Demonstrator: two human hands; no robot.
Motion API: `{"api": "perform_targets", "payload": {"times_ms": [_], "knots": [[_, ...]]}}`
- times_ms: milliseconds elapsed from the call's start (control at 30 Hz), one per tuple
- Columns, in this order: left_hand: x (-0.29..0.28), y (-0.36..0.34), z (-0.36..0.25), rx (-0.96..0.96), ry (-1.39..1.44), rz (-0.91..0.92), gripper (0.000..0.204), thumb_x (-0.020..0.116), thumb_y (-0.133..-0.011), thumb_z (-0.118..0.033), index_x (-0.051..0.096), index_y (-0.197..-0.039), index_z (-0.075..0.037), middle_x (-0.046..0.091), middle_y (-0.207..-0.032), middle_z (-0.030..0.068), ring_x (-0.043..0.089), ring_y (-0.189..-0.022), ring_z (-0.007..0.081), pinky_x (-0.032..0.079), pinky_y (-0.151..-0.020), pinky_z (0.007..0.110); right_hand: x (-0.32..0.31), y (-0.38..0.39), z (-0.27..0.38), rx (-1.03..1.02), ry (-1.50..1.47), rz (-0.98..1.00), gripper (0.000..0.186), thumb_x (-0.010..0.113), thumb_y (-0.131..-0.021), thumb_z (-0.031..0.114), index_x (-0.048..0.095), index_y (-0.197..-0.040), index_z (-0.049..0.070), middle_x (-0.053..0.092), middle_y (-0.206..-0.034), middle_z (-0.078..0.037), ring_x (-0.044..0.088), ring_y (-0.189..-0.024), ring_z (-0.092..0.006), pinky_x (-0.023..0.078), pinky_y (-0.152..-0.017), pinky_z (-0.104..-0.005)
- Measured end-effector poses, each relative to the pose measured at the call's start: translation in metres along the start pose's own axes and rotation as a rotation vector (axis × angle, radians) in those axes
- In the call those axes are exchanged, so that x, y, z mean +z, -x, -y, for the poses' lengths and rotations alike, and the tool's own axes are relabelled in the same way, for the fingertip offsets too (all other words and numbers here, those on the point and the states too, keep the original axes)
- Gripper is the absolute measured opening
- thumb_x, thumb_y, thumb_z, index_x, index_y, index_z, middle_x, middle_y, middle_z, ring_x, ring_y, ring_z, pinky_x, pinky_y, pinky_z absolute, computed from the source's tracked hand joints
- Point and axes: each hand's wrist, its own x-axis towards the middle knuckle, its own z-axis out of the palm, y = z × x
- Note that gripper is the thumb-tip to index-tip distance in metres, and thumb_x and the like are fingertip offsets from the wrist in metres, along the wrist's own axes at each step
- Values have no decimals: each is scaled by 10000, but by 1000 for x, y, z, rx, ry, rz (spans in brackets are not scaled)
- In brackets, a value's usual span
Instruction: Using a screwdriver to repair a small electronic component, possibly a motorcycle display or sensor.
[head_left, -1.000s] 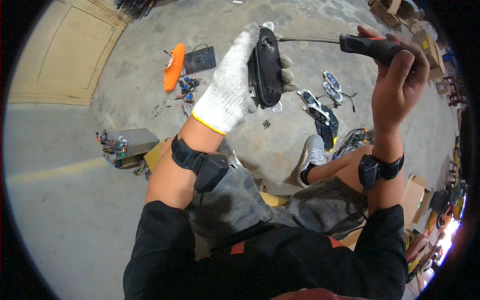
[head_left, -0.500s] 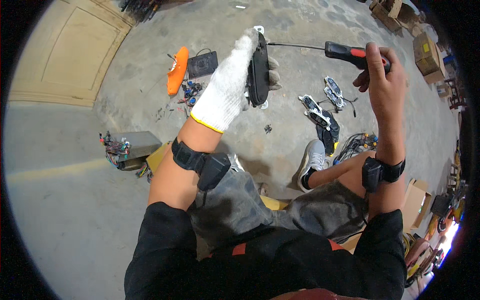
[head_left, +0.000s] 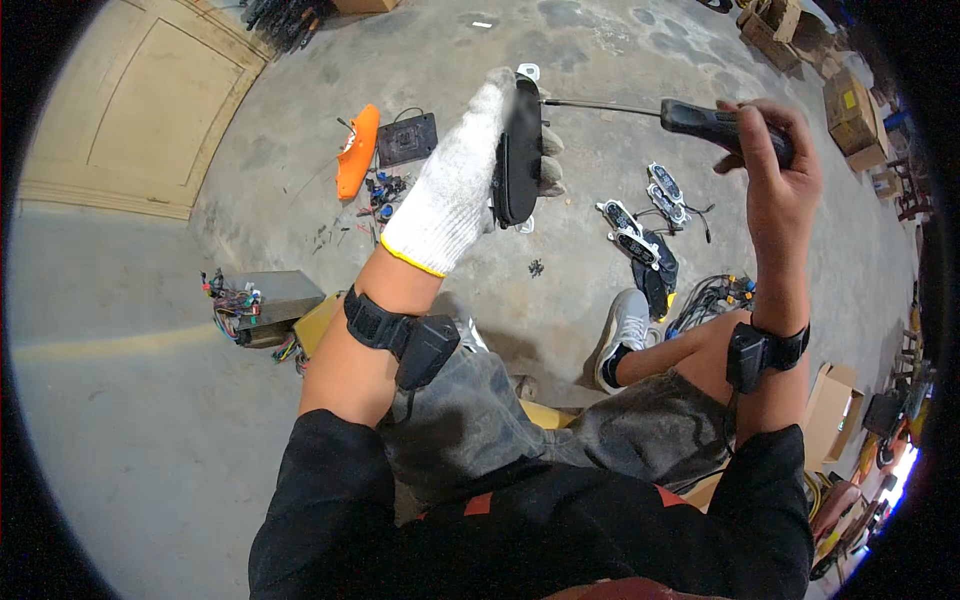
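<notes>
My left hand (head_left: pixel 462 160), in a white knit glove with a yellow cuff edge, grips a black oblong housing (head_left: pixel 520 155) with white mounting tabs at its ends. Gloved fingertips show past the housing's right side. Bare and curled, my right hand (head_left: pixel 775 150) holds a screwdriver by its black handle (head_left: pixel 700 120). The long shaft (head_left: pixel 605 106) runs left to the upper right edge of the housing. Whether the tip sits in a screw is too small to tell.
On the floor lie an orange plastic shell (head_left: pixel 357 155), a black square panel (head_left: pixel 407 138), small connectors (head_left: pixel 383 192), a little pile of screws (head_left: pixel 536 268) and white-framed oblong units (head_left: pixel 630 235). Coiled cables (head_left: pixel 705 305) lie by my right knee. Cardboard boxes (head_left: pixel 850 115) stand at the right.
The housing and both hands appear slightly lower in view. The screwdriver handle has turned in my right hand, its red part no longer showing, and has shifted a little right.
</notes>
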Motion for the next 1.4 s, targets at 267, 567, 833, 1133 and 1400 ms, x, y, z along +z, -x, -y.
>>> {"api": "perform_targets", "payload": {"times_ms": [267, 567, 833, 1133, 1400], "knots": [[-3, -2, 0, -9, 9, -73, 528, 472, -997, -532, 603, -1081, -28, 692, -835, 164, 686, -625, 279, 614, -630, 436, 13, 0, -9, -138, -78, -15, 450, 638, -948, 107, 455, -1342, -9, 553, -1328, -199, 657, -1090, -256, 562, -876, -344], [-9, -3, -1, -22, 52, -64, 523, 508, -976, -547, 620, -1061, -43, 692, -815, 151, 687, -625, 274, 613, -634, 444, -1, 3, -2, 67, 23, 121, 267, 630, -965, 148, 580, -1177, -6, 641, -1169, -156, 657, -1028, -205, 588, -747, -324], [-13, -1, -2, -16, 57, -41, 512, 511, -973, -550, 618, -1057, -57, 691, -822, 150, 689, -631, 269, 618, -647, 455, 17, 2, -5, -207, -109, 33, 431, 658, -926, 101, 483, -1300, -24, 595, -1290, -178, 630, -1153, -297, 556, -861, -331], [-12, 1, -2, -31, 52, 15, 526, 487, -982, -552, 601, -1081, -48, 698, -846, 166, 696, -625, 269, 620, -624, 453, 2, 4, 0, 99, 52, 28, 289, 515, -1040, 252, 618, -1149, 5, 701, -1085, -136, 690, -711, -157, 479, -504, -234], [-16, -1, -4, -46, 84, 5, 560, 473, -983, -560, 608, -1068, -24, 695, -840, 182, 698, -637, 280, 619, -630, 456, 12, 4, 3, -216, 4, 92, 605, 664, -890, 23, 376, -1423, 23, 575, -1339, -168, 632, -1132, -248, 464, -1014, -350]]}}
